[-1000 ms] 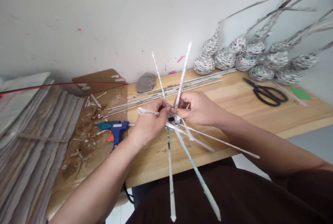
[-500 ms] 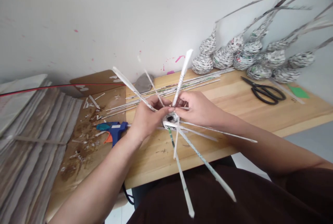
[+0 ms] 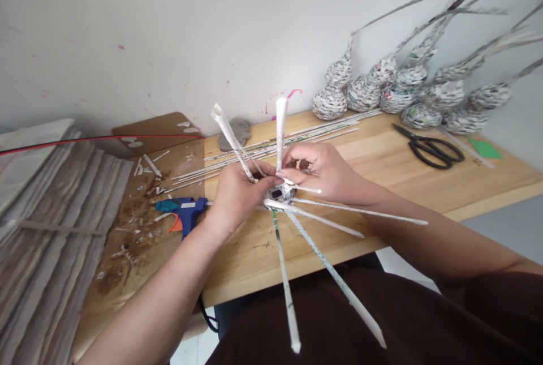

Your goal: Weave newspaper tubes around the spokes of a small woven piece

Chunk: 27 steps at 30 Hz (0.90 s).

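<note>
A small round woven paper base [image 3: 280, 194] sits between my hands above the wooden table, with several rolled paper tubes spreading from it. My left hand [image 3: 240, 187] grips its left edge, thumb on top, fingers hidden beneath and behind. My right hand [image 3: 311, 167] pinches a paper tube at the far side of the base, thumb against fingers. One upright paper tube [image 3: 280, 133] rises between the hands, and another leans up past my left hand. A blue-patterned tube [image 3: 322, 257] points down toward my lap.
A blue glue gun [image 3: 186, 212] lies left beside paper scraps on stained cardboard [image 3: 123, 291]. Stacked newspapers [image 3: 51, 240] stand far left. Loose paper tubes [image 3: 254, 153] lie behind my hands. Black scissors [image 3: 428, 147] rest at right, near several woven paper gourd shapes [image 3: 331, 102] along the wall.
The base has turned a little and the upright tubes have shifted. The short tube that hung down across the front now points right from beneath my right fingers.
</note>
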Each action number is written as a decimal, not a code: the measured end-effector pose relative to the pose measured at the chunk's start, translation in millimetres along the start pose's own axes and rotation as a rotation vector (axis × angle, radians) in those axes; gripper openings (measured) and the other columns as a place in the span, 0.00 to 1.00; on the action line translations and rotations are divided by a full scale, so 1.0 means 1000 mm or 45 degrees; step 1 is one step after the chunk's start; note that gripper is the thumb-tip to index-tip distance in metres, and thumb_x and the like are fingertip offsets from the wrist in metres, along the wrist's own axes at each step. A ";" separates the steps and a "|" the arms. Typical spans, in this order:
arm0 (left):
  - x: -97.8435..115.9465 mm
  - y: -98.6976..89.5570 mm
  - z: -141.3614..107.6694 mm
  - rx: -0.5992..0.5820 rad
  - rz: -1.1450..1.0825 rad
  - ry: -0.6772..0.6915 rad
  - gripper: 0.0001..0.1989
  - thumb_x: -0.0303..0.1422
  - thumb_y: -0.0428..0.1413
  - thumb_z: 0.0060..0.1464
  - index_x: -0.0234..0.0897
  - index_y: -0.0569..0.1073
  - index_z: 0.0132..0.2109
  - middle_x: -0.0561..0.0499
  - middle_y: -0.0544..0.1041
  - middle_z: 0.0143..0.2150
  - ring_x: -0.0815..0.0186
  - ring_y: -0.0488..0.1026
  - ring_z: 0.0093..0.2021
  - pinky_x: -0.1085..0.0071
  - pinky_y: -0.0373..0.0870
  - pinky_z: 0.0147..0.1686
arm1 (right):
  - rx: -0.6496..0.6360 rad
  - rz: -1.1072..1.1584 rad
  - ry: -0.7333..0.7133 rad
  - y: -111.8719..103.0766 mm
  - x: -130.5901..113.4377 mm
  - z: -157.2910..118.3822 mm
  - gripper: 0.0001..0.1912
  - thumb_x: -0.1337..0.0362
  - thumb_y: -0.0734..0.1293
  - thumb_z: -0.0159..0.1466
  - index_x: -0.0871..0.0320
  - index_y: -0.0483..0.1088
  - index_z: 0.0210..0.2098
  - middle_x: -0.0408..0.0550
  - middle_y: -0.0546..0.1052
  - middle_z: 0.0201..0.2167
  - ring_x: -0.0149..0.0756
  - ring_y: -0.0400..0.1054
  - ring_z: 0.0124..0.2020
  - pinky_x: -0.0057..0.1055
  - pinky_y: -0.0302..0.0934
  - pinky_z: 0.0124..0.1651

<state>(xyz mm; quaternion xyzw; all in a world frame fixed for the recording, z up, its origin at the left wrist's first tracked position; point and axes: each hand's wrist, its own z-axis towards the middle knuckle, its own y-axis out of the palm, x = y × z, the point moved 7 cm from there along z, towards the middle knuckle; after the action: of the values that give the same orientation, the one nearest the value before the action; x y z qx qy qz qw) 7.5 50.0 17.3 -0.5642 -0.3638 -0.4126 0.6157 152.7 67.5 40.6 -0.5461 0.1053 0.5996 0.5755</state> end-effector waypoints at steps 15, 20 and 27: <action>0.003 0.001 -0.001 -0.070 -0.033 0.068 0.05 0.31 0.65 0.47 0.35 0.79 0.28 0.53 0.77 0.23 0.69 0.70 0.24 0.75 0.66 0.24 | 0.161 0.242 -0.152 0.004 -0.002 -0.002 0.07 0.61 0.71 0.63 0.59 0.78 0.34 0.45 0.78 0.28 0.30 0.69 0.27 0.27 0.63 0.31; -0.001 -0.006 0.002 0.013 -0.176 0.086 0.08 0.36 0.65 0.52 0.35 0.76 0.33 0.53 0.78 0.28 0.73 0.69 0.22 0.77 0.65 0.22 | 0.393 0.549 0.104 -0.018 0.012 0.001 0.20 0.47 0.69 0.64 0.60 0.76 0.36 0.47 0.78 0.29 0.31 0.71 0.29 0.27 0.66 0.32; -0.012 -0.015 0.013 0.063 -0.407 0.088 0.11 0.37 0.66 0.50 0.35 0.75 0.32 0.56 0.74 0.22 0.74 0.66 0.17 0.78 0.63 0.17 | 0.218 0.569 0.106 -0.007 0.018 0.003 0.13 0.55 0.72 0.61 0.61 0.75 0.34 0.46 0.77 0.28 0.31 0.70 0.28 0.28 0.65 0.31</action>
<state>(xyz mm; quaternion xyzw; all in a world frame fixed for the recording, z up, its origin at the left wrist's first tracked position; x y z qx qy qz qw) -10.9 63.9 14.0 -0.4692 -0.4377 -0.5154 0.5681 161.5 82.9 31.1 -0.4827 0.2976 0.6779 0.4679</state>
